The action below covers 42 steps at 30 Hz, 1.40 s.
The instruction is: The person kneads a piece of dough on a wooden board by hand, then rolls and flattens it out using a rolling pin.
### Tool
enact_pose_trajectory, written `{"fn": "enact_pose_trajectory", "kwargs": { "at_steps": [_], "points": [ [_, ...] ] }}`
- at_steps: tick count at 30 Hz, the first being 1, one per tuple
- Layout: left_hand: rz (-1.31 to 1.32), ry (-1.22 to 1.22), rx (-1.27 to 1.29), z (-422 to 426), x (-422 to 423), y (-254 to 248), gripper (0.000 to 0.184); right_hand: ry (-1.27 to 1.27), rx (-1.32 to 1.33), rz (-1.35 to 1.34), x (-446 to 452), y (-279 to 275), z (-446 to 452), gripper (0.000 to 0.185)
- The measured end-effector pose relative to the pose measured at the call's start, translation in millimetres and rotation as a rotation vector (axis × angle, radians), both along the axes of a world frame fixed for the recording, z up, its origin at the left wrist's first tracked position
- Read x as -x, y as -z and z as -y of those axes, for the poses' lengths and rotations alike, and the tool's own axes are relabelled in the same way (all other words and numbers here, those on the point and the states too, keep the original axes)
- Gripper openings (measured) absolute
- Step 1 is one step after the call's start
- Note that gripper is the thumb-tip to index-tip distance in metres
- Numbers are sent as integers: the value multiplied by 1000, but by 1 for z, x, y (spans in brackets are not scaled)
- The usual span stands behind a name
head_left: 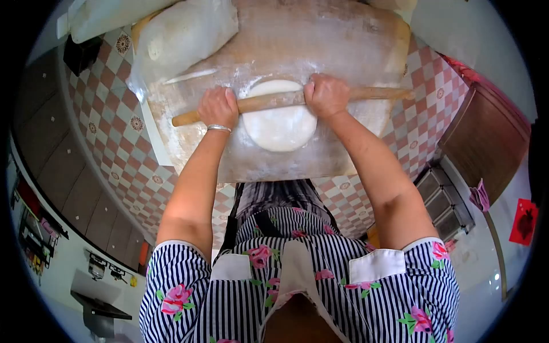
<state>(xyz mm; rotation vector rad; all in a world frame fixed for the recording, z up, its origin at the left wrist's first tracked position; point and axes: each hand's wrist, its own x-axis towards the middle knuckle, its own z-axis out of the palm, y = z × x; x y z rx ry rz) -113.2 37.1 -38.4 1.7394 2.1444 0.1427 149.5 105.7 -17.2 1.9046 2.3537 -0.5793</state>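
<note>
Head view: left hand point(218, 107) and right hand point(329, 96) grip wooden rolling pin point(269, 103), 1 near each side of dough disc point(280, 128). Dough disc lies flat on floured board point(320, 43), pin crossing its far half.

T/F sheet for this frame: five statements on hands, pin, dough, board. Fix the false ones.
1. The left hand and right hand both grip the rolling pin. True.
2. The dough is square. False: it is round.
3. The pin lies across the dough. True.
4. The left arm carries no jewelry. False: a bracelet circles its wrist.
5. The far left of the board is bare. False: a translucent bag lies there.
</note>
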Motion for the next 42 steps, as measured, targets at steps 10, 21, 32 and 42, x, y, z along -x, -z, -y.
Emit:
{"fn": "enact_pose_trajectory", "kwargs": {
  "at_steps": [10, 21, 32, 42],
  "points": [
    [26, 8, 12, -48, 9, 1, 35, 94, -4, -88, 5, 8, -37, 22],
    [115, -101, -624, -42, -11, -4, 18, 256, -27, -116, -2, 24, -59, 39],
    [600, -709, 135, 80, -73, -11, 50, -451, -10, -221, -60, -20, 40, 38],
    [48, -227, -313, 133, -43, -25, 26, -352, -257, -22, -64, -42, 126, 38]
  ]
}}
